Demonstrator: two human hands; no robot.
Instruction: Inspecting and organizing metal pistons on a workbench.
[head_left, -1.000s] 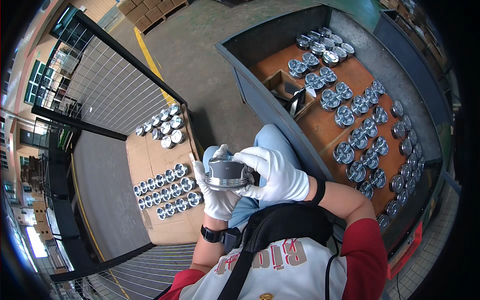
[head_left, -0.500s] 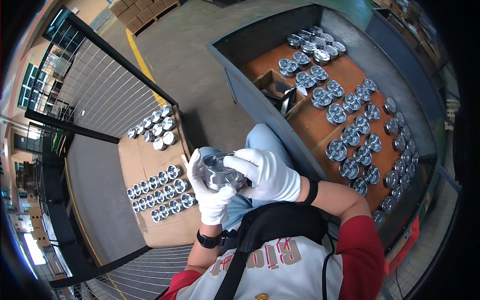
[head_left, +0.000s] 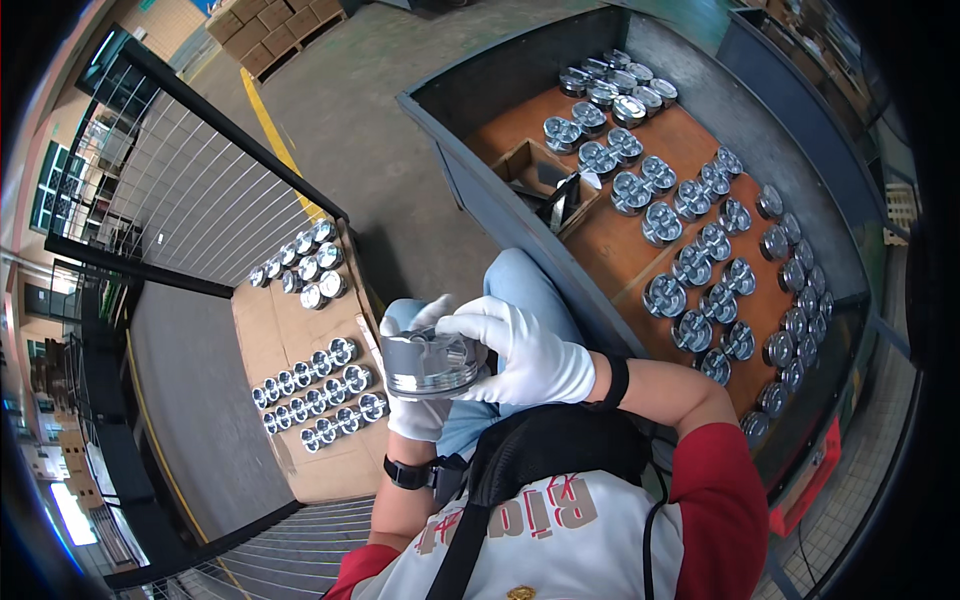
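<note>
Between my two white-gloved hands, in front of my knees, is a shiny metal piston. Its ring grooves lie toward the bottom and its skirt and hollow side face up. My left hand supports it from behind and below, the fingertips showing past its far side. Thumb and fingers of my right hand grip its right side and upper edge. Part of the left palm is hidden by the piston.
To the left, a cardboard-covered surface carries rows of pistons beside a wire-mesh rack. At the right, a grey metal bin holds many pistons and a small cardboard box. Stacked cartons stand farther off.
The piston has been turned in my hands, so its grooved side wall now faces me more. My left fingers have shifted behind it, and the view has moved slightly.
</note>
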